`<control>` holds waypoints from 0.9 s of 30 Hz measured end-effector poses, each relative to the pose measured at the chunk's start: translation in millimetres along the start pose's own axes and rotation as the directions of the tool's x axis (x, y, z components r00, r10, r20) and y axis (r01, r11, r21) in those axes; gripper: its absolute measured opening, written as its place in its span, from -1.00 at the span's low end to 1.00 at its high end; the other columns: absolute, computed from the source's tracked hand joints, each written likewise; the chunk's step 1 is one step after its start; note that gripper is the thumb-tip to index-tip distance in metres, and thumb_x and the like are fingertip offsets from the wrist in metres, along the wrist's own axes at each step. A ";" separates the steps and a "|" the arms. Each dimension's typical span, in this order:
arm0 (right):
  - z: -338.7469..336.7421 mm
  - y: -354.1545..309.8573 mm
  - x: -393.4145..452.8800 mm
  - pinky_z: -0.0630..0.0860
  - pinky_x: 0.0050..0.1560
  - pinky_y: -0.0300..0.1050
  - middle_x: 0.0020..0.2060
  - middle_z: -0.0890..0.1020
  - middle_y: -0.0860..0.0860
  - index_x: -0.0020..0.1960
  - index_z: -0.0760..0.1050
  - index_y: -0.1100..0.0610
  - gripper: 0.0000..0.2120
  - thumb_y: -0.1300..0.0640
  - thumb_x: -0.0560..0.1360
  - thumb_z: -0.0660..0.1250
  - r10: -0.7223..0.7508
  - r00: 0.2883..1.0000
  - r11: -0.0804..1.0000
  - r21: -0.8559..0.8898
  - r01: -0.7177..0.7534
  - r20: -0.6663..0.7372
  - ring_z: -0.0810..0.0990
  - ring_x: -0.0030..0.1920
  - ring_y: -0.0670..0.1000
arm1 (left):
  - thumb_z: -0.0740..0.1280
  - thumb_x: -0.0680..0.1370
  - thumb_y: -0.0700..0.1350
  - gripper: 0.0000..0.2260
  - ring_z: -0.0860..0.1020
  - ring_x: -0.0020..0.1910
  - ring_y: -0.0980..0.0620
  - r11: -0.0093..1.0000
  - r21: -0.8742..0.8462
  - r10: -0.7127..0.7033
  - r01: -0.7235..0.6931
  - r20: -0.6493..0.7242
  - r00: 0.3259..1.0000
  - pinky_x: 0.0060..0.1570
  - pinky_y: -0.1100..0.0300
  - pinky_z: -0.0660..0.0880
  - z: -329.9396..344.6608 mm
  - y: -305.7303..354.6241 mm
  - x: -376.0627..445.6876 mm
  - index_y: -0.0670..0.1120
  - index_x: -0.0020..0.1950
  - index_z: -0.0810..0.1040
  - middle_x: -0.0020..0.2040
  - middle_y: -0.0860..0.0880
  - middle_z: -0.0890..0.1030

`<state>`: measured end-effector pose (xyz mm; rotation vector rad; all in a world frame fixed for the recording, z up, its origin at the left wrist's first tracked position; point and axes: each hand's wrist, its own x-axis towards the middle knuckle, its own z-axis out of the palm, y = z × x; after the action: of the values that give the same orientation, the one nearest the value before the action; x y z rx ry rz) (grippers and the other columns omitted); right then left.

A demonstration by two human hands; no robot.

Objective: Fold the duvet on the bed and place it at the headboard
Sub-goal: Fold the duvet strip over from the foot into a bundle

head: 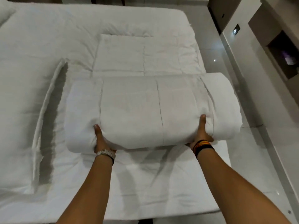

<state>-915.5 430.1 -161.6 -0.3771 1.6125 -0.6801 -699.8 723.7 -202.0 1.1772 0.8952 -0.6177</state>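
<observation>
The white quilted duvet (137,110) is folded into a thick bundle, held just above the bed (40,46). My left hand (99,139) grips its near left edge, thumb on top and fingers hidden underneath. My right hand (202,133) grips the near right edge the same way. The bundle's right end curls over past the mattress side. A flat layer of white quilted bedding (142,54) lies beyond the bundle.
A long raised fold (48,110) in the bedding runs down the left part of the bed. A glossy tiled floor (226,62) lies to the right of the bed. Wall cabinetry with a dark niche (284,54) stands at the far right.
</observation>
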 end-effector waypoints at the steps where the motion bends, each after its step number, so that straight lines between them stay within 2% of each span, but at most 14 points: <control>1: 13.5 0.2 10.3 0.35 0.46 0.53 0.68 0.14 0.07 0.71 -0.30 -0.06 0.76 -0.62 -0.18 0.59 0.006 0.998 1.000 0.016 -0.005 -0.061 0.31 0.60 0.29 | 0.61 -0.11 0.55 0.25 0.63 0.26 -0.17 1.000 -0.019 0.006 -0.007 -0.035 0.999 0.23 -0.29 0.58 3.5 -0.9 13.4 0.16 0.52 0.38 0.37 0.00 0.61; 2: 22.6 1.5 18.0 0.33 0.50 0.49 0.69 0.13 0.08 0.71 -0.31 -0.03 0.82 -0.61 -0.26 0.59 0.000 0.995 1.000 0.021 0.002 -0.103 0.28 0.61 0.28 | 0.62 -0.14 0.53 0.24 0.65 0.22 -0.16 1.000 -0.028 0.004 -0.007 -0.083 0.997 0.23 -0.27 0.58 3.9 -3.0 24.5 0.14 0.48 0.42 0.33 0.01 0.64; 5: 33.0 9.1 28.6 0.30 0.55 0.40 0.69 0.13 0.12 0.72 -0.26 0.01 0.66 -0.39 -0.02 0.73 -0.032 0.980 0.999 0.027 0.038 -0.194 0.27 0.62 0.25 | 0.60 -0.21 0.54 0.28 0.64 0.22 -0.14 0.997 -0.082 -0.023 0.008 -0.182 0.983 0.27 -0.18 0.56 0.0 -8.6 72.5 0.12 0.46 0.46 0.35 0.01 0.62; 6: 33.7 10.4 27.4 0.29 0.56 0.38 0.69 0.14 0.13 0.72 -0.23 0.02 0.59 -0.33 0.05 0.75 -0.036 0.974 0.999 -0.006 0.036 -0.224 0.27 0.62 0.25 | 0.57 -0.18 0.58 0.32 0.60 0.29 -0.15 0.997 -0.081 -0.025 0.008 -0.201 0.979 0.30 -0.18 0.53 1.2 -7.6 78.3 0.12 0.52 0.42 0.43 -0.02 0.58; 8: 33.1 11.1 27.8 0.28 0.57 0.32 0.67 0.18 0.13 0.72 -0.17 0.05 0.50 -0.26 0.13 0.75 -0.068 0.968 0.996 -0.067 0.053 -0.241 0.29 0.61 0.24 | 0.54 0.02 0.60 0.31 0.49 0.45 -0.18 0.998 -0.053 0.014 -0.028 -0.251 0.968 0.41 -0.17 0.46 11.8 0.1 55.8 0.00 0.64 0.28 0.56 -0.09 0.43; 11: 29.7 7.9 15.3 0.32 0.54 0.23 0.59 0.33 0.14 0.69 -0.08 0.09 0.36 -0.13 0.22 0.76 -0.147 0.969 0.987 -0.093 0.131 -0.196 0.40 0.53 0.24 | 0.69 0.24 0.27 0.22 0.42 0.51 -0.14 0.995 -0.090 0.011 -0.043 -0.331 0.944 0.47 -0.13 0.40 29.4 8.8 3.8 -0.11 0.68 0.09 0.60 -0.11 0.34; 14: 12.5 4.5 -3.0 0.36 0.50 0.19 0.51 0.43 0.15 0.67 -0.01 0.07 0.28 -0.08 0.24 0.76 -0.175 0.971 0.983 -0.089 0.162 -0.164 0.48 0.46 0.23 | 0.69 0.31 0.15 0.18 0.41 0.52 -0.11 0.997 -0.047 0.049 -0.069 -0.335 0.941 0.49 -0.11 0.37 28.5 7.2 -20.0 -0.10 0.68 0.02 0.60 -0.09 0.33; 16: -6.1 3.5 -19.8 0.39 0.47 0.15 0.44 0.48 0.16 0.65 0.03 0.08 0.24 -0.08 0.25 0.76 -0.184 0.972 0.980 -0.097 0.171 -0.145 0.51 0.41 0.23 | 0.69 0.32 0.14 0.21 0.37 0.55 -0.12 0.996 -0.041 0.058 -0.076 -0.331 0.942 0.52 -0.12 0.34 16.3 6.4 -40.9 -0.10 0.70 -0.05 0.63 -0.09 0.28; 19: -46.1 7.0 -49.8 0.36 0.49 0.14 0.46 0.48 0.19 0.66 0.02 0.09 0.23 -0.07 0.27 0.75 -0.167 0.975 0.983 -0.105 0.153 -0.143 0.50 0.43 0.24 | 0.69 0.33 0.11 0.22 0.38 0.54 -0.13 0.995 -0.029 0.084 -0.099 -0.331 0.940 0.51 -0.10 0.35 -15.1 -1.6 -79.6 -0.11 0.70 -0.07 0.63 -0.10 0.28; 24: -145.6 27.0 -109.8 0.30 0.54 0.20 0.53 0.40 0.25 0.70 -0.09 0.10 0.26 -0.05 0.33 0.72 -0.084 0.985 0.990 -0.128 0.065 -0.148 0.43 0.50 0.29 | 0.69 0.34 0.09 0.19 0.38 0.54 -0.17 0.992 0.008 0.121 -0.127 -0.362 0.924 0.54 -0.12 0.31 -95.6 -29.1 -157.4 -0.13 0.69 -0.06 0.61 -0.13 0.31; 27: -206.1 40.0 -144.5 0.33 0.52 0.23 0.52 0.41 0.27 0.70 -0.07 0.11 0.24 -0.02 0.33 0.72 -0.048 0.985 0.991 -0.131 0.027 -0.164 0.44 0.48 0.33 | 0.69 0.34 0.09 0.16 0.38 0.54 -0.19 0.989 0.028 0.145 -0.147 -0.418 0.897 0.54 -0.16 0.29 -151.1 -55.9 -204.9 -0.12 0.68 -0.02 0.60 -0.14 0.33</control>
<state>-1087.5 591.4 -64.9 -0.4548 1.8181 -0.6523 -892.8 844.1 -74.7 1.3871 1.1550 -0.2380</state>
